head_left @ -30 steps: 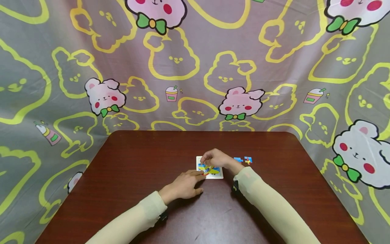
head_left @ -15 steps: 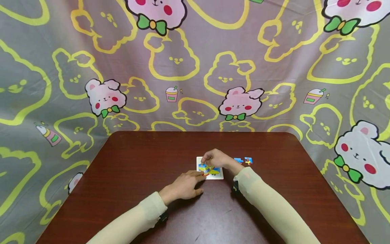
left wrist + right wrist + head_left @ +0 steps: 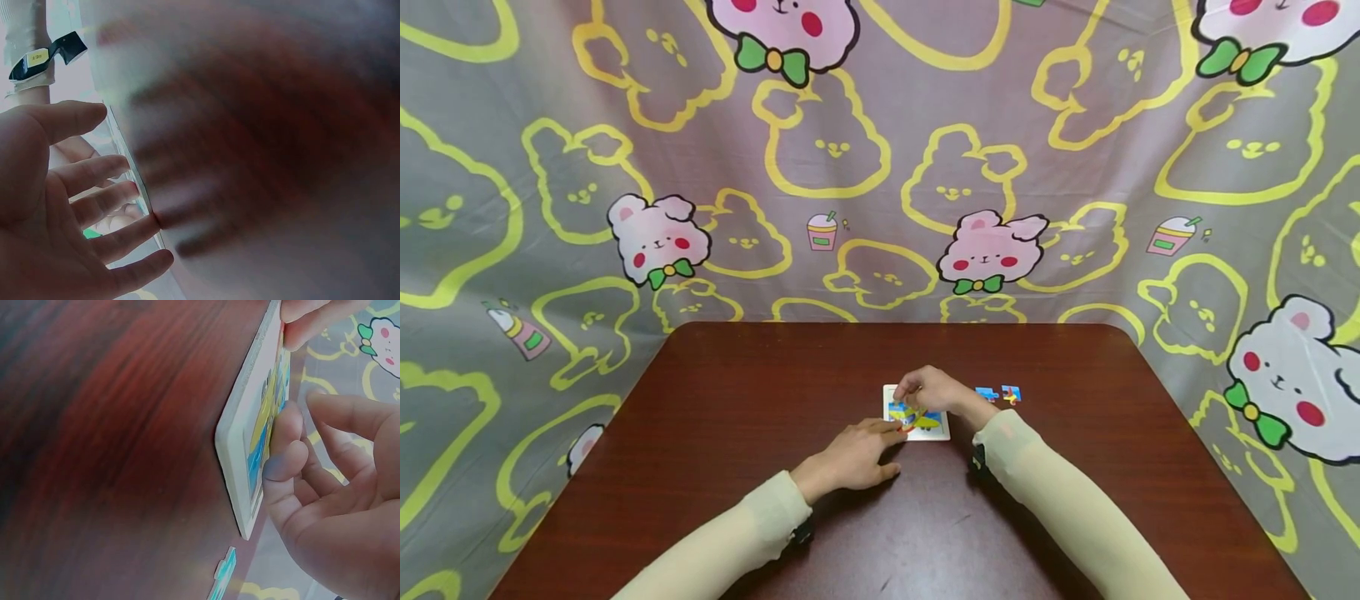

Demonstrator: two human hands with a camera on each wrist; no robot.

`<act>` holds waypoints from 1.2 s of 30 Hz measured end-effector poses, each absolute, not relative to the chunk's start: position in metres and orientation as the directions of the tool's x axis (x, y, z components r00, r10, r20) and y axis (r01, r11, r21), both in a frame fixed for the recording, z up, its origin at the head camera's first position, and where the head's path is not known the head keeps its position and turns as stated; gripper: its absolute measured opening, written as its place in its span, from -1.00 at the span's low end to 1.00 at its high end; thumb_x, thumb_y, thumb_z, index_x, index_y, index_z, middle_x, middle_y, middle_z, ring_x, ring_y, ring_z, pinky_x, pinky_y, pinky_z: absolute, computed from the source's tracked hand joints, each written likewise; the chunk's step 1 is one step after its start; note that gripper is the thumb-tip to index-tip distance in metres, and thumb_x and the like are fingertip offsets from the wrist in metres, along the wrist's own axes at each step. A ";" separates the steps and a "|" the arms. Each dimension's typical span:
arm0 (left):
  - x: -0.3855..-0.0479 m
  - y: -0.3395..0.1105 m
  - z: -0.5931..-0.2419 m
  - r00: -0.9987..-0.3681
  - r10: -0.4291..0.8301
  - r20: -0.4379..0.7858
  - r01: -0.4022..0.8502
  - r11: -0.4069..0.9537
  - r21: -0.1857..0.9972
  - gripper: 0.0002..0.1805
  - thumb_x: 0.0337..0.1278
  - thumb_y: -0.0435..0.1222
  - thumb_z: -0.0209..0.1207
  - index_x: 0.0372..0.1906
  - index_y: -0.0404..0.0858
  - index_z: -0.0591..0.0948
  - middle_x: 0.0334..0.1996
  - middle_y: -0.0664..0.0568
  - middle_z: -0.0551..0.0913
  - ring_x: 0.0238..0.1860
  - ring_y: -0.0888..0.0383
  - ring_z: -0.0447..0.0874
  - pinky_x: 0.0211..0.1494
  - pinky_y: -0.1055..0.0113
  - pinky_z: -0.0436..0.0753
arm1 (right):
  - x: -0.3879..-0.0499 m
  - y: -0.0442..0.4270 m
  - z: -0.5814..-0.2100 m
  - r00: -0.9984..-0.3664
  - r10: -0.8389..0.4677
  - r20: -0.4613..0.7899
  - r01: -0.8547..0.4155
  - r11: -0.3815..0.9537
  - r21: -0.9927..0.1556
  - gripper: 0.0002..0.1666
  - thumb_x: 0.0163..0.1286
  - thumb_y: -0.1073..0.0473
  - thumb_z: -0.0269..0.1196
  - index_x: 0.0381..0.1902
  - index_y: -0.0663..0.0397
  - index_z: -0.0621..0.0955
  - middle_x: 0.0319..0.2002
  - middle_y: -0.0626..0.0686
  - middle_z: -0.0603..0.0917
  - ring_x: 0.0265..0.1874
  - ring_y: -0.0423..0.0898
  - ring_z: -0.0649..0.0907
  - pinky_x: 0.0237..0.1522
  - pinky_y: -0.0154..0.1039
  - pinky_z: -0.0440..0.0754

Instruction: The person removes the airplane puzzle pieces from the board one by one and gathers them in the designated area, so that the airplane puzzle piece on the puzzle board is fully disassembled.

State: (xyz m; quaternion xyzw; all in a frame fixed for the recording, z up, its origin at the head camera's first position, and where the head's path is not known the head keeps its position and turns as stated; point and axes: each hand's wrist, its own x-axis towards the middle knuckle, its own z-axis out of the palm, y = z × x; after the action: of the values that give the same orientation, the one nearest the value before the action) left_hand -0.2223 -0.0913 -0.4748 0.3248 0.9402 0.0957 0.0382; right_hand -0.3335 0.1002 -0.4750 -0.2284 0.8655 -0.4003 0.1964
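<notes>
— Here you are, picture puzzle (image 3: 936,436) on the dark tabletop (image 3: 775,367), left hand (image 3: 859,456) stretched out, gripping nothing, fingertips at the puzzle's near-left edge!

— And your right hand (image 3: 934,390)?

— Arched over the puzzle's far part, fingers bent inward. Whether you've got a piece between them, I can't tell, even from the wrist view.

— So which step is this?

— Looks to me like you're seating a piece, the left hand steadying the frame. Two loose ones lie off to the right: a blue piece (image 3: 987,392) just past your right wrist, and a red-marked piece (image 3: 1011,394) beside it.

— And the next move?

— I'd say it calls for settling this spot flush, left touch light, then lifting your right hand across for a loose piece and turning it to fit.
</notes>
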 end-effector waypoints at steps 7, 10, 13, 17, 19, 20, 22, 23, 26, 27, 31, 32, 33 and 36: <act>-0.223 -0.092 -0.475 -0.784 0.621 -0.025 0.604 0.770 0.206 -0.43 0.26 -0.03 0.23 0.34 -0.11 0.54 0.38 -0.03 0.49 0.41 -0.06 0.42 0.26 -0.09 0.56 | -0.333 0.101 -0.471 -0.830 -0.536 -0.156 -0.217 0.567 -0.795 -0.74 0.27 0.46 0.18 -0.21 0.13 0.72 -0.25 0.05 0.74 -0.33 -0.16 0.60 -0.35 -0.32 0.57; -0.224 -0.092 -0.474 -0.782 0.623 -0.025 0.606 0.769 0.201 -0.43 0.26 -0.03 0.23 0.34 -0.11 0.54 0.38 -0.03 0.49 0.41 -0.06 0.42 0.26 -0.08 0.56 | -0.333 0.101 -0.469 -0.832 -0.532 -0.156 -0.214 0.568 -0.795 -0.78 0.28 0.43 0.21 -0.20 0.14 0.72 -0.26 0.05 0.74 -0.31 -0.16 0.61 -0.33 -0.32 0.58; -0.224 -0.092 -0.474 -0.781 0.624 -0.023 0.608 0.768 0.200 -0.43 0.25 -0.03 0.23 0.34 -0.11 0.54 0.38 -0.03 0.49 0.41 -0.06 0.42 0.26 -0.07 0.57 | -0.332 0.100 -0.469 -0.832 -0.535 -0.146 -0.225 0.568 -0.792 -0.79 0.26 0.44 0.22 -0.21 0.16 0.72 -0.30 0.06 0.73 -0.33 -0.18 0.62 -0.35 -0.34 0.57; -0.223 -0.091 -0.473 -0.782 0.622 -0.023 0.606 0.769 0.203 -0.43 0.25 -0.04 0.23 0.34 -0.11 0.54 0.38 -0.03 0.49 0.41 -0.06 0.42 0.25 -0.08 0.57 | -0.333 0.100 -0.471 -0.837 -0.528 -0.142 -0.219 0.562 -0.798 -0.78 0.21 0.45 0.25 -0.23 0.16 0.72 -0.31 0.06 0.75 -0.34 -0.20 0.63 -0.39 -0.35 0.57; -0.223 -0.091 -0.473 -0.782 0.622 -0.022 0.606 0.769 0.203 -0.43 0.26 -0.04 0.23 0.34 -0.11 0.54 0.39 -0.03 0.49 0.41 -0.06 0.42 0.25 -0.08 0.57 | -0.332 0.100 -0.471 -0.840 -0.523 -0.146 -0.209 0.560 -0.802 -0.79 0.20 0.45 0.27 -0.23 0.16 0.72 -0.31 0.06 0.76 -0.34 -0.19 0.64 -0.40 -0.35 0.58; -0.222 -0.091 -0.473 -0.783 0.622 -0.022 0.606 0.770 0.202 -0.43 0.26 -0.04 0.23 0.33 -0.11 0.54 0.39 -0.03 0.49 0.41 -0.06 0.42 0.25 -0.08 0.57 | -0.332 0.100 -0.471 -0.841 -0.521 -0.145 -0.209 0.560 -0.802 -0.80 0.20 0.45 0.28 -0.24 0.16 0.73 -0.30 0.07 0.76 -0.34 -0.19 0.65 -0.41 -0.34 0.59; -0.222 -0.091 -0.472 -0.782 0.623 -0.021 0.607 0.769 0.200 -0.43 0.26 -0.04 0.23 0.33 -0.11 0.54 0.38 -0.03 0.49 0.41 -0.06 0.42 0.26 -0.07 0.57 | -0.332 0.100 -0.472 -0.841 -0.523 -0.138 -0.217 0.560 -0.800 -0.80 0.19 0.44 0.29 -0.25 0.16 0.73 -0.31 0.07 0.77 -0.34 -0.19 0.66 -0.41 -0.34 0.59; -0.222 -0.091 -0.472 -0.782 0.623 -0.021 0.607 0.769 0.200 -0.43 0.26 -0.04 0.23 0.33 -0.11 0.54 0.38 -0.03 0.50 0.41 -0.06 0.42 0.26 -0.07 0.57 | -0.332 0.100 -0.472 -0.841 -0.523 -0.140 -0.217 0.562 -0.798 -0.80 0.19 0.44 0.29 -0.25 0.15 0.74 -0.30 0.07 0.77 -0.34 -0.18 0.66 -0.41 -0.34 0.59; -0.222 -0.091 -0.473 -0.783 0.622 -0.021 0.606 0.769 0.204 -0.44 0.26 -0.04 0.23 0.33 -0.11 0.55 0.38 -0.03 0.50 0.41 -0.06 0.42 0.25 -0.08 0.57 | -0.333 0.101 -0.473 -0.841 -0.523 -0.138 -0.230 0.576 -0.784 -0.79 0.20 0.43 0.29 -0.27 0.09 0.75 -0.31 0.04 0.78 -0.33 -0.19 0.66 -0.40 -0.34 0.60; -0.222 -0.091 -0.473 -0.783 0.622 -0.021 0.606 0.769 0.205 -0.44 0.26 -0.04 0.23 0.33 -0.12 0.54 0.38 -0.03 0.50 0.41 -0.06 0.42 0.25 -0.08 0.57 | -0.333 0.101 -0.474 -0.840 -0.525 -0.137 -0.235 0.580 -0.780 -0.78 0.20 0.43 0.29 -0.28 0.08 0.76 -0.31 0.02 0.78 -0.33 -0.19 0.66 -0.39 -0.34 0.60; -0.222 -0.091 -0.473 -0.783 0.621 -0.019 0.605 0.769 0.208 -0.43 0.25 -0.04 0.23 0.33 -0.12 0.54 0.38 -0.03 0.50 0.41 -0.06 0.42 0.25 -0.08 0.57 | -0.334 0.101 -0.475 -0.835 -0.536 -0.125 -0.263 0.588 -0.765 -0.77 0.19 0.44 0.29 -0.31 0.04 0.77 -0.31 0.00 0.78 -0.32 -0.19 0.65 -0.37 -0.34 0.60; -0.222 -0.091 -0.473 -0.784 0.621 -0.017 0.605 0.769 0.207 -0.43 0.25 -0.04 0.23 0.33 -0.12 0.54 0.38 -0.03 0.50 0.41 -0.06 0.42 0.25 -0.08 0.57 | -0.334 0.101 -0.475 -0.833 -0.539 -0.123 -0.268 0.588 -0.763 -0.76 0.19 0.44 0.29 -0.31 0.04 0.77 -0.31 0.00 0.78 -0.33 -0.19 0.65 -0.36 -0.33 0.60; -0.222 -0.091 -0.473 -0.784 0.620 -0.017 0.604 0.769 0.207 -0.43 0.25 -0.04 0.23 0.34 -0.11 0.54 0.38 -0.02 0.50 0.41 -0.06 0.42 0.25 -0.08 0.57 | -0.334 0.101 -0.474 -0.832 -0.542 -0.120 -0.273 0.588 -0.762 -0.76 0.19 0.44 0.29 -0.31 0.04 0.77 -0.31 0.00 0.78 -0.33 -0.19 0.65 -0.36 -0.33 0.60; -0.223 -0.091 -0.474 -0.785 0.619 -0.015 0.603 0.770 0.210 -0.43 0.25 -0.04 0.23 0.34 -0.10 0.54 0.38 -0.02 0.50 0.41 -0.06 0.42 0.24 -0.09 0.57 | -0.334 0.101 -0.474 -0.828 -0.548 -0.117 -0.282 0.588 -0.758 -0.76 0.20 0.44 0.29 -0.32 0.03 0.78 -0.31 0.00 0.79 -0.34 -0.19 0.65 -0.36 -0.33 0.60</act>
State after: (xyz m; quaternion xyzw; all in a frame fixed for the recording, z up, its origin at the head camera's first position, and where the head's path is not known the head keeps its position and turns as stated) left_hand -0.2226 -0.0914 -0.4736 0.3251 0.9397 0.0971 0.0418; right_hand -0.3344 0.1006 -0.4737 -0.2371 0.8744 -0.3867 0.1720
